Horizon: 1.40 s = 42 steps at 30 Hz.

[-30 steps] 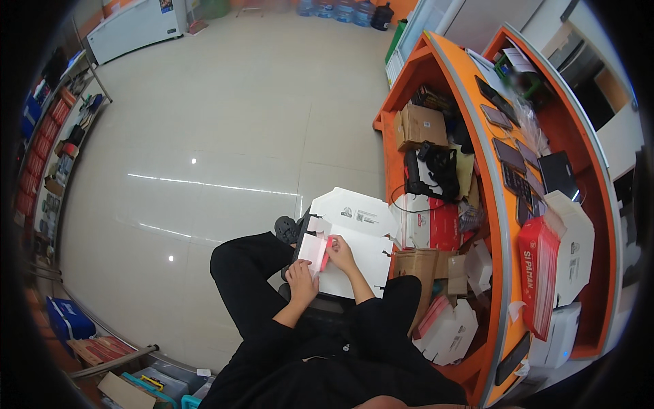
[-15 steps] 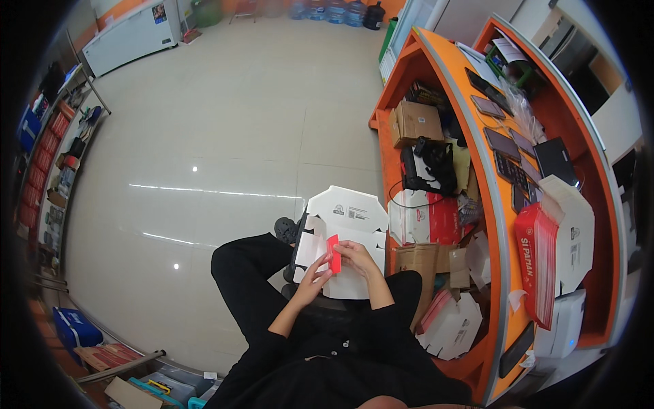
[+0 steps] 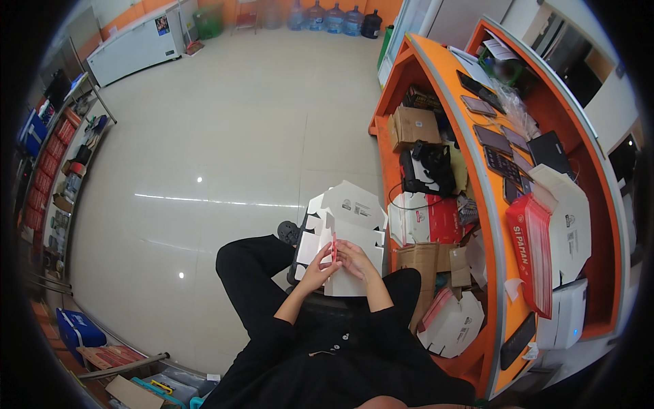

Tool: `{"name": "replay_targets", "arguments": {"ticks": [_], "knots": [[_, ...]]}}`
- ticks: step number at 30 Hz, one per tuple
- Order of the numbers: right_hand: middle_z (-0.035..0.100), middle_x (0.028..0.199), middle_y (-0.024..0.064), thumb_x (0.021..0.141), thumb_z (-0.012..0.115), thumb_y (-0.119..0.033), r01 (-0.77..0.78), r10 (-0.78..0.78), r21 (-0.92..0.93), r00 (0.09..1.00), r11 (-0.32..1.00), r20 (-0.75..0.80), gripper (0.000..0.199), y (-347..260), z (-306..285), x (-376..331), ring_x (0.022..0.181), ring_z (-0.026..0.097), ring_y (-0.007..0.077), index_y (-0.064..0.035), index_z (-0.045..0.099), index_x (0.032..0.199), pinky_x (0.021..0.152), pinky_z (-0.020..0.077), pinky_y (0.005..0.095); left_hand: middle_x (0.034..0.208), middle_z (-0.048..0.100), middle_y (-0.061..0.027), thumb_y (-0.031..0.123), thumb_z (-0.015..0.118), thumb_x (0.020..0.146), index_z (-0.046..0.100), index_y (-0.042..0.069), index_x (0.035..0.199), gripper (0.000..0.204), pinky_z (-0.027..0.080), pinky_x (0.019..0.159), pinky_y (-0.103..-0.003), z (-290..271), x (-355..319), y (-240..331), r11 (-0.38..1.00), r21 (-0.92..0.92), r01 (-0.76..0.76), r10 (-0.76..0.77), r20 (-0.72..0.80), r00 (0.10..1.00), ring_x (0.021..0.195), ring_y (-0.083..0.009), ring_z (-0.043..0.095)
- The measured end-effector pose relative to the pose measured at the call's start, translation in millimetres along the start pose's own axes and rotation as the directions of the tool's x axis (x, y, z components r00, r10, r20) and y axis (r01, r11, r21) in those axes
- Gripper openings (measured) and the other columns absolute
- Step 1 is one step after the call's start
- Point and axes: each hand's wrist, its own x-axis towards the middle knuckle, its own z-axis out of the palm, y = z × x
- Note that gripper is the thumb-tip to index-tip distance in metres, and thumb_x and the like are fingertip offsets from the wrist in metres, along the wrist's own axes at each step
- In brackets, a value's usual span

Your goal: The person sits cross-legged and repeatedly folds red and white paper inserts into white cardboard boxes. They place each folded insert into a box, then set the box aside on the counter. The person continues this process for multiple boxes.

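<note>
While the flap (image 3: 334, 249) is pinched by both hands (image 3: 354, 260), the carton (image 3: 355, 203) is apparently being folded, and an even crease seems needed.

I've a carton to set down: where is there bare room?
The pale floor is bare between the left shelves and orange counter, toward the white freezer. Crowded: the counter's top, with phones and red cartons; the compartment beneath, with boxes; the lap, under white cardboard.
</note>
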Motion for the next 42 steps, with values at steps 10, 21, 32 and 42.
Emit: {"name": "replay_targets", "arguments": {"ticks": [10,21,32,42], "knots": [[0.062,0.094,0.0048,0.09,0.059,-0.022,-0.022,0.021,-0.024,0.999,0.999,-0.027,0.026,-18.1,7.4,-22.6,0.086,0.06,0.0132,-0.0048,0.055,0.109,0.079,0.0496,0.0283,0.137,0.039,-0.0181,0.025,0.07,0.083,0.026,0.01,0.144,0.077,0.048,0.089,-0.035,4.5,-5.3,6.0,0.998,0.011,-0.067,0.066,0.066,0.996,0.111,-0.0256,0.054],[0.06,0.089,0.0067,0.081,0.052,-0.006,0.151,-0.162,-0.065,0.96,0.986,-0.229,0.034,-27.3,0.2,-26.4,0.079,0.06,0.0132,0.0002,0.052,0.115,0.073,0.0492,0.0266,0.133,0.042,-0.0153,0.016,0.05,0.094,0.033,0.003,0.137,0.048,0.042,0.091,-0.031,-39.0,-8.8,-46.3,0.958,0.217,-0.189,0.277,-0.514,0.812,0.111,-0.0206,0.051],[0.06,0.088,0.0061,0.083,0.056,-0.007,0.365,-0.422,-0.216,0.829,0.905,-0.368,0.026,-46.3,26.4,-32.3,0.076,0.059,0.0119,0.0017,0.054,0.108,0.066,0.0486,0.0245,0.142,0.024,-0.0218,0.01,0.053,0.088,0.021,0.001,0.142,0.064,0.03,0.105,-0.042,54.7,-81.2,37.3,0.749,0.496,-0.439,0.409,0.175,0.896,0.128,-0.0363,0.034],[0.061,0.1,0.0065,0.089,0.054,-0.008,0.474,-0.521,-0.225,0.81,0.851,-0.268,0.021,-66.2,62.3,-76.5,0.086,0.062,0.0143,-0.0025,0.051,0.109,0.074,0.0537,0.0281,0.136,0.038,-0.022,0.014,0.041,0.095,0.048,0.01,0.131,0.037,0.036,0.102,-0.04,53.8,-45.5,101.2,0.616,0.567,-0.547,0.589,0.129,0.798,0.123,-0.0392,0.043]]}}
